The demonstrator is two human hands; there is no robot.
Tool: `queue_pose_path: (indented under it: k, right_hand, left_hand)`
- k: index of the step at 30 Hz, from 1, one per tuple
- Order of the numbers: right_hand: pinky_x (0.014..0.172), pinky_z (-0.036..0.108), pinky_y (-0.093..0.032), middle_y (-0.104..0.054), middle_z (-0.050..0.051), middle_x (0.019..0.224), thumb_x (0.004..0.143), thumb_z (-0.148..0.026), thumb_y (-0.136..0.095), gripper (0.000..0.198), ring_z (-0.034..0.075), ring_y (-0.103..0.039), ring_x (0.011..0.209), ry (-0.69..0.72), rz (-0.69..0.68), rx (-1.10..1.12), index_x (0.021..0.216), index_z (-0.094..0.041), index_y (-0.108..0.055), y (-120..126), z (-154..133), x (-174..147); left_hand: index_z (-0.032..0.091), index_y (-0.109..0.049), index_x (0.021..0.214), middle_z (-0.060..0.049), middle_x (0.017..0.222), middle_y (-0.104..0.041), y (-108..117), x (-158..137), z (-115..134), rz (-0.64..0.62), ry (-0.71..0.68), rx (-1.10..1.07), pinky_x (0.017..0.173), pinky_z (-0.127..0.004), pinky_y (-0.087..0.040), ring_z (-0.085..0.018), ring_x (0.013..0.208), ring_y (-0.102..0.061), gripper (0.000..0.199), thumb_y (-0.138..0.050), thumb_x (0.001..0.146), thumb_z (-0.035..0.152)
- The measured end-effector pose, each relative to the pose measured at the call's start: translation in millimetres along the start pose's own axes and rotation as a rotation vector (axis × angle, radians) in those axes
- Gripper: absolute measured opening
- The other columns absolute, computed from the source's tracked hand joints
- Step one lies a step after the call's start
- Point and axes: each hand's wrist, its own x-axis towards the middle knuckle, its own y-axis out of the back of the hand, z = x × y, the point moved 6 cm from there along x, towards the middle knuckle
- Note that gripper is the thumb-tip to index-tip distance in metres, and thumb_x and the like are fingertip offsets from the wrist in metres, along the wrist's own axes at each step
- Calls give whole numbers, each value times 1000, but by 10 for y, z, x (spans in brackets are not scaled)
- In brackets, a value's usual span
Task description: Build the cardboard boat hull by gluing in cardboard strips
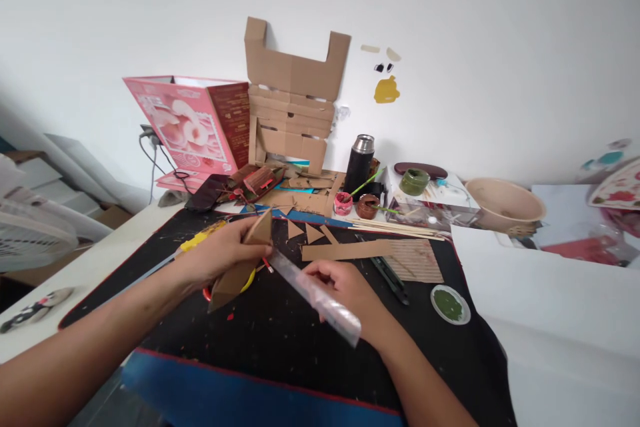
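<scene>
My left hand (223, 247) is closed around a folded piece of brown cardboard (227, 290), held tilted above the black mat (280, 340). Between the fingers of my right hand (345, 293) is a clear plastic ruler (320, 297). It slants from my left thumb down toward the right, its near end raised off the mat. Under the cardboard, a red and yellow handle (247, 280) partly shows. Just beyond my hands lie small cardboard triangles (314, 233) and a long cardboard strip (345, 251). A dark green tool (390, 277) rests right of my right hand.
A lid of green paint (450, 305) sits at the mat's right edge, near ribbed cardboard (415, 260). Behind stand a black flask (359, 163), a pink jar (343, 203), a brown jar (369, 206) and a green jar (414, 181). A pink box (190, 123) stands back left.
</scene>
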Motion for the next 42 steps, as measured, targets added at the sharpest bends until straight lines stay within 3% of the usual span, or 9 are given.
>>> queue_pose_path:
  k: [2,4,8,18,21,25,30,38,42]
  right_hand:
    - [59,23,-46,-66,-5,72,101,-37,-70,17,11,-61,54,-12,32,-130,109,-24,-76,-3,15,4]
    - [63,23,-48,-68,-6,77,98,-34,-75,21,10,-62,56,22,40,-182,118,-26,-76,-41,-6,5]
    - [60,24,-47,-67,-5,78,99,-44,-73,36,11,-64,56,118,48,-54,128,-23,-72,-93,-55,11]
    - [49,23,-44,-62,-4,68,102,-60,-60,45,12,-59,48,131,224,64,116,-19,-74,55,-22,31]
    - [48,23,-44,-61,-4,63,103,-62,-57,47,13,-59,46,148,290,102,103,-18,-74,114,-55,17]
    - [45,23,-41,-58,-5,55,99,-66,-61,49,13,-57,42,139,425,204,100,-18,-72,283,-72,-22]
    - [41,21,-35,-47,-9,47,91,-75,-67,56,11,-52,38,126,474,372,88,-19,-68,392,-47,-22]
    - [42,21,-33,-47,-9,46,90,-73,-70,55,10,-52,37,52,209,405,81,-19,-65,188,-1,41]
    - [41,20,-31,-47,-10,46,89,-74,-72,55,10,-52,37,41,165,420,80,-20,-64,167,-14,29]
  left_hand:
    - [21,-63,100,0,86,-71,33,11,-29,109,15,-146,63,-30,-51,-20,70,-66,45,-86,69,46]
    - [21,-64,102,-1,85,-71,13,12,-58,174,35,-245,59,-29,-50,-19,65,-64,47,-87,69,45]
    - [22,-65,107,0,85,-71,-91,1,-65,211,51,-316,57,-29,-51,-18,65,-63,52,-90,66,43]
    - [21,-66,108,-5,103,-78,-344,-36,-53,179,19,-223,72,-32,-51,-26,89,-71,54,-89,67,47]
    - [21,-68,110,-5,104,-79,-402,-36,-80,107,32,-287,75,-32,-52,-27,93,-72,56,-92,67,48]
    - [22,-69,111,-6,107,-79,-392,-41,-124,-2,52,-355,79,-32,-52,-27,97,-72,56,-93,70,51]
    - [22,-70,110,-7,112,-78,-359,-105,-155,-156,86,-301,80,-33,-53,-27,98,-73,53,-89,72,52]
    - [24,-62,121,-5,113,-78,-429,-230,-38,-422,-3,-162,85,-31,-49,-24,105,-70,47,-83,84,44]
    - [24,-66,123,-5,117,-76,-378,-280,28,-503,-20,-65,86,-31,-49,-25,108,-68,45,-82,87,44]
